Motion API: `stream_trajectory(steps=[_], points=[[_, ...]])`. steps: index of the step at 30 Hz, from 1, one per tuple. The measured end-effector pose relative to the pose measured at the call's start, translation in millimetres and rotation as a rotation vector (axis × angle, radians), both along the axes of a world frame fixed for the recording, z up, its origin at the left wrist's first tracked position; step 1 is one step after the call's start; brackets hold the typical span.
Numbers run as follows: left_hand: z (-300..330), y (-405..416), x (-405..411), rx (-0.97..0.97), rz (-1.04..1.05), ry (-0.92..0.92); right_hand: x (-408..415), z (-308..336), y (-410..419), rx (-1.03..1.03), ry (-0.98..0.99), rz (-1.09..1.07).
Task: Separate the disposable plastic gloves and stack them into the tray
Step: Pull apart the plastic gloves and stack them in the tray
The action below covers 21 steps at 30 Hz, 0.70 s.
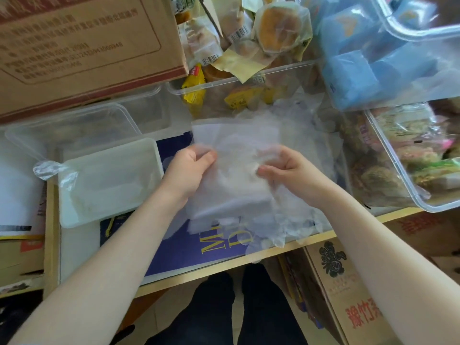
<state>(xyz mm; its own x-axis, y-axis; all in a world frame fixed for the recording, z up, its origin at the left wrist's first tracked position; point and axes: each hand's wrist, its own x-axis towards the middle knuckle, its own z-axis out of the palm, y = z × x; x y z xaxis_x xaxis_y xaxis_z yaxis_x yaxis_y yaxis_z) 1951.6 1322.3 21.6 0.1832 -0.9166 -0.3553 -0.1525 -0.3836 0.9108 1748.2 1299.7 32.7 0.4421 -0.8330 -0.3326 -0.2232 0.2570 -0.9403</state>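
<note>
A bundle of thin, clear disposable plastic gloves is held up over the middle of the table. My left hand pinches its left edge between thumb and fingers. My right hand grips the right side with curled fingers. More loose gloves lie in a heap under the bundle, near the table's front edge. The white plastic tray sits to the left of my left hand, and a few flat gloves lie in it.
A cardboard box stands at the back left over clear containers. Clear bins of wrapped snacks fill the back and right. A dark blue book lies under the gloves. Cardboard boxes stand below the table edge.
</note>
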Motion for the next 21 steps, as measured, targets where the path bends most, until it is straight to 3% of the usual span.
stream_trajectory(steps=[2,8,10,12,14,18,21], points=[[-0.9,1.3,7.9,-0.015,0.034,-0.12,-5.6,-0.3,3.4,0.105,0.026,0.081],[7.7,14.2,31.1,0.005,0.273,-0.108,-19.6,-10.2,8.2,0.182,0.025,0.38],[2.3,22.6,37.1,0.057,0.281,-0.23,-14.1,-24.7,3.0,0.12,0.18,0.329],[-2.8,32.2,41.9,0.092,0.216,-0.403,-4.4,-44.3,-5.0,-0.123,0.382,0.063],[-4.4,40.1,44.8,0.127,0.118,-0.525,1.9,-57.9,-13.8,-0.384,0.728,0.002],[-4.2,46.7,42.8,0.138,-0.022,-0.436,-0.8,-73.8,-26.4,-0.419,1.057,0.14],[-2.4,49.8,33.5,0.16,-0.095,-0.333,-4.5,-84.4,-24.6,-0.498,1.087,0.112]])
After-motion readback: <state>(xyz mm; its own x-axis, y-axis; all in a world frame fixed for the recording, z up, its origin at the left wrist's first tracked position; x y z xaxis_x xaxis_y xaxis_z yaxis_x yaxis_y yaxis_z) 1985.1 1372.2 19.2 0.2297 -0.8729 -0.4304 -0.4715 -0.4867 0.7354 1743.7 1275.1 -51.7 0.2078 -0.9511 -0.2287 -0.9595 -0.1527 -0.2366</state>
